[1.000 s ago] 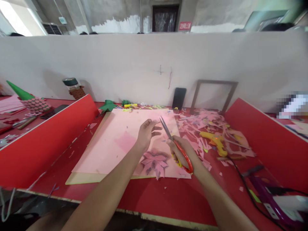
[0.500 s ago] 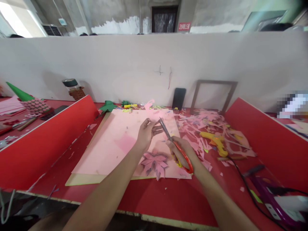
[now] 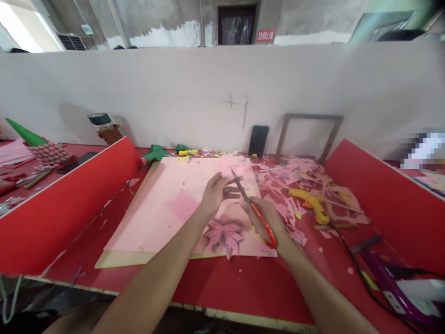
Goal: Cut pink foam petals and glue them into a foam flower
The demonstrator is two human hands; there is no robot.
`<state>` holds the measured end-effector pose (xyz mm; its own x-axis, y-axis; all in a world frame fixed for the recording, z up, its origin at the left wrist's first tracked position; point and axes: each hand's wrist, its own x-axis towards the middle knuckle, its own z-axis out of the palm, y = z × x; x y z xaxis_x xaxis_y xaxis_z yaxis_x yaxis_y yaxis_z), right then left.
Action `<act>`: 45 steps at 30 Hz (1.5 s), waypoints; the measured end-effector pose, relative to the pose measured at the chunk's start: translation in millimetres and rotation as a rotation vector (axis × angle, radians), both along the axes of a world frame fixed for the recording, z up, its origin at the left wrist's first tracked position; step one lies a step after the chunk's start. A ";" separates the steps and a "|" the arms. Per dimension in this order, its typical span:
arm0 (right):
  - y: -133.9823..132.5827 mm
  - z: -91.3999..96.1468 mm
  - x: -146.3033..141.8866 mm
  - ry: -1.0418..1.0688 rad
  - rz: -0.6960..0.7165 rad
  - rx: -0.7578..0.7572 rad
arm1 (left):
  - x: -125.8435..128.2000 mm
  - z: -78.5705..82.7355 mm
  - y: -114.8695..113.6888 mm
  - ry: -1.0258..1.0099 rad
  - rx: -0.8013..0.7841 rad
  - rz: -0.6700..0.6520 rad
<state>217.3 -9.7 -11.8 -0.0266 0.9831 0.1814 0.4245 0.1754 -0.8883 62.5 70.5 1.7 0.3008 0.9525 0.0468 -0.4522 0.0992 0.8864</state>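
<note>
My right hand [image 3: 266, 218] grips red-handled scissors [image 3: 253, 208], blades pointing up and left towards my left hand. My left hand [image 3: 215, 192] pinches a small pink paper piece [image 3: 227, 163] that the blade tips meet. Both hands hover over a large pink sheet [image 3: 167, 204] on the red table [image 3: 243, 283]. A darker pink layered paper flower [image 3: 224, 234] lies on the sheet just below my hands.
Pink paper scraps [image 3: 306, 178] and a yellow glue gun [image 3: 311, 204] lie to the right. A black phone [image 3: 258, 140] and an empty frame [image 3: 308, 137] lean on the white partition. Red dividers [image 3: 69, 199] flank the workspace. A purple device [image 3: 399, 287] with a cable sits at lower right.
A pink paper piece has appeared in my left hand's fingers, which have closed from spread. The scissors stay at about the same spot, blades against the piece.
</note>
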 end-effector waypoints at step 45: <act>-0.8 2.3 7.5 -0.139 -0.027 0.058 | -6.4 11.1 4.4 -0.095 0.113 0.235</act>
